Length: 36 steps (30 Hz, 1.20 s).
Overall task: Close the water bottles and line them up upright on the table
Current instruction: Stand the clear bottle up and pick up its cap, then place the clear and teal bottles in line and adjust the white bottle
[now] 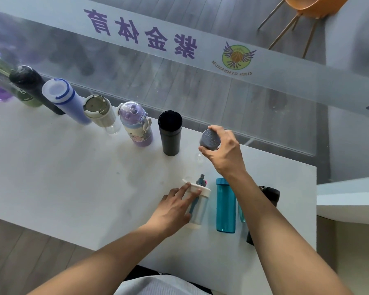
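Several closed bottles stand upright in a row along the far edge of the white table (73, 177), ending with a purple cartoon bottle (136, 126) and a black flask (170, 135). My right hand (224, 150) grips the grey cap (210, 139) of a clear bottle just right of the black flask; the bottle's body is barely visible under the hand. My left hand (175, 207) rests on a white cup-shaped bottle (198, 209) with a small figure on its lid. A teal bottle (225, 205) stands beside it. A dark bottle (268, 196) is partly hidden behind my right forearm.
A glass wall with a frosted printed band (179, 43) runs right behind the row. The table's right end (314, 199) lies close to the dark bottle. An orange chair (307, 9) stands beyond the glass. White table surface shows at the left front.
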Each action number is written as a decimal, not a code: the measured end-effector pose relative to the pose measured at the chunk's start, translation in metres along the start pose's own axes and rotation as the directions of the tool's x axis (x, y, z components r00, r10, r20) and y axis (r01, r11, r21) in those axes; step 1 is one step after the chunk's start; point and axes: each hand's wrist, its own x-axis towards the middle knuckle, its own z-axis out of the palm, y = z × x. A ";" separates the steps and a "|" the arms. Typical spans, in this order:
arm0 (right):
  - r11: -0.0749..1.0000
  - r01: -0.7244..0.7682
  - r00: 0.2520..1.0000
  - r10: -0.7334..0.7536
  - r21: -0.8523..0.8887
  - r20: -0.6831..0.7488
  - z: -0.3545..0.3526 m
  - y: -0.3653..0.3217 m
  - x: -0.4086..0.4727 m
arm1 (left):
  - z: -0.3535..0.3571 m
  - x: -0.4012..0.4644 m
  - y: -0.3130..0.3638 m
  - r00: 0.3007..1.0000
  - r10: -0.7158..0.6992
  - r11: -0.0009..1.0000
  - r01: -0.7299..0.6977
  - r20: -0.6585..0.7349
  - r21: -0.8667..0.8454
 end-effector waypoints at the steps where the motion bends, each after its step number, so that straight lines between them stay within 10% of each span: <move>1: 1.000 -0.011 1.000 0.011 -0.009 0.006 0.001 0.000 0.000 | 0.000 0.000 -0.001 1.000 0.000 1.000 0.000 -0.002 0.000; 12: 0.799 -0.568 0.786 0.598 -0.197 0.156 -0.020 0.053 -0.013 | 0.001 0.000 0.003 1.000 0.003 0.999 -0.004 -0.021 -0.049; 23: 0.641 -0.609 0.617 0.753 -0.467 0.229 0.010 0.094 -0.052 | 0.000 0.001 0.007 0.999 -0.035 0.999 0.034 -0.025 -0.020; 29: 0.740 -0.657 0.731 0.672 -0.145 0.119 -0.024 0.073 -0.037 | 0.000 0.001 0.009 0.999 -0.032 0.999 0.031 -0.030 -0.033; 36: 0.923 -0.381 0.920 0.373 -0.055 -0.123 -0.043 0.046 -0.026 | -0.002 -0.002 0.008 0.999 -0.023 0.999 0.021 -0.043 -0.042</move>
